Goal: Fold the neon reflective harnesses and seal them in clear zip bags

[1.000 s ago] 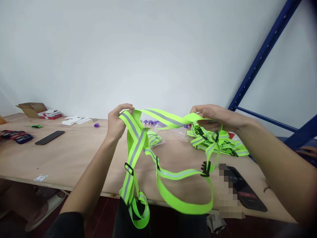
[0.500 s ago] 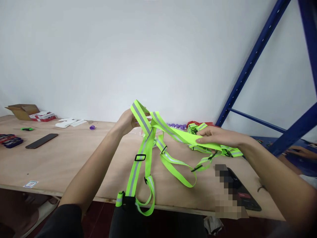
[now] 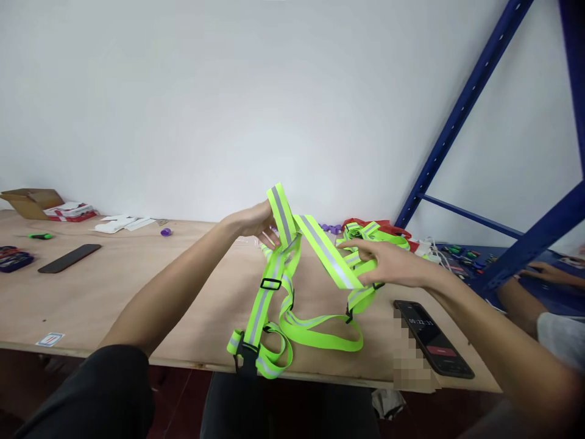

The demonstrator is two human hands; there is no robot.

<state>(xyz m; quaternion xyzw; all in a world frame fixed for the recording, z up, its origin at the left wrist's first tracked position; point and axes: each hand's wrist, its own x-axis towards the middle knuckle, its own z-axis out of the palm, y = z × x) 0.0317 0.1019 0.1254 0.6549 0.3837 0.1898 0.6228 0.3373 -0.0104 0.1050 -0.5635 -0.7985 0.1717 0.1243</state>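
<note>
Since a second ago, the hands have come closer together and the strap harness (image 3: 325, 251) has sunk lower. From the head view, it is neon green with a grey centre stripe, a black slider (image 3: 271, 280) and a black buckle (image 3: 248, 356) at the near table (image 3: 196, 329) edge. The left hand (image 3: 253, 221) holds its raised loop, fingers curled; the right hand (image 3: 388, 262) grips a flat band, right of centre.

Free air above straps (image 3: 325, 251); blue frame (image 3: 461, 113) blocks far right.
</note>
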